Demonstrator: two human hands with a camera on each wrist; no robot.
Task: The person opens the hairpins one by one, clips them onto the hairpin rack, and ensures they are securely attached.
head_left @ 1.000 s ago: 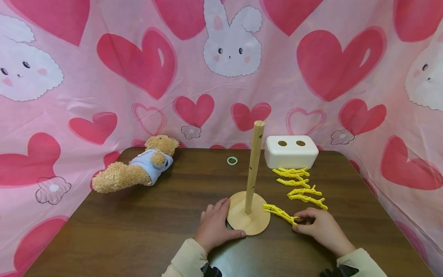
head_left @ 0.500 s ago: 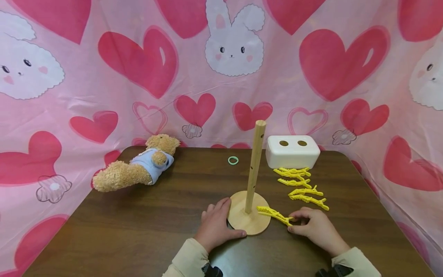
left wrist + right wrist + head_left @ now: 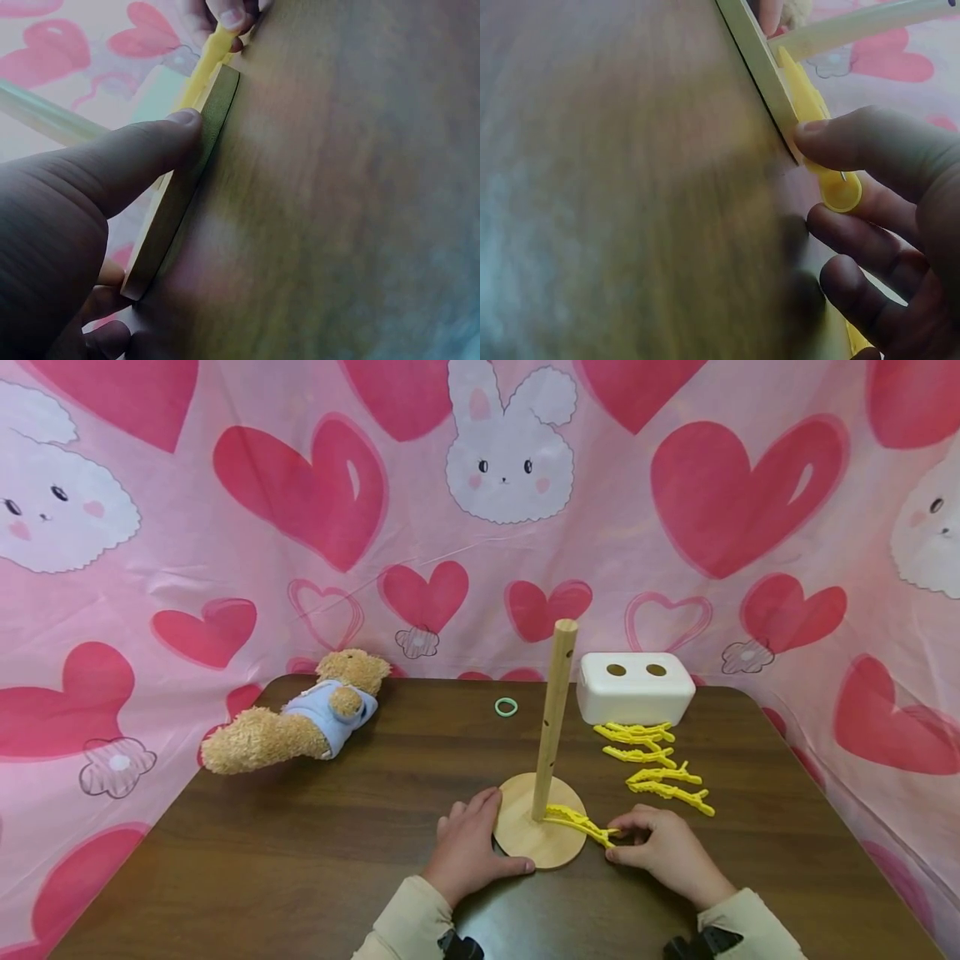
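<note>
A wooden stand with a round base (image 3: 525, 843) and an upright post (image 3: 553, 718) is on the table. My left hand (image 3: 472, 847) grips the left side of its base, thumb on the near rim and fingers along the far-left edge. In the left wrist view the thumb (image 3: 142, 154) lies on the base's edge. My right hand (image 3: 667, 852) pinches a yellow alligator hair clip (image 3: 573, 821) by its forked handle end, between thumb and fingers. The clip's long end lies over the base, its tip at the foot of the post. Several more yellow hair clips (image 3: 667, 791) lie beyond the right hand.
A white box (image 3: 636, 697) with two round holes stands at the back right, behind the loose clips. A small green ring (image 3: 506, 707) lies at the back middle. At the back left lies a teddy bear (image 3: 300, 727) in a blue top. A pink patterned cloth (image 3: 480, 543) hangs behind the table.
My right hand has moved left with the yellow hair clip, bringing its tip from the base's right edge to the foot of the post. The left hand keeps its place on the base.
</note>
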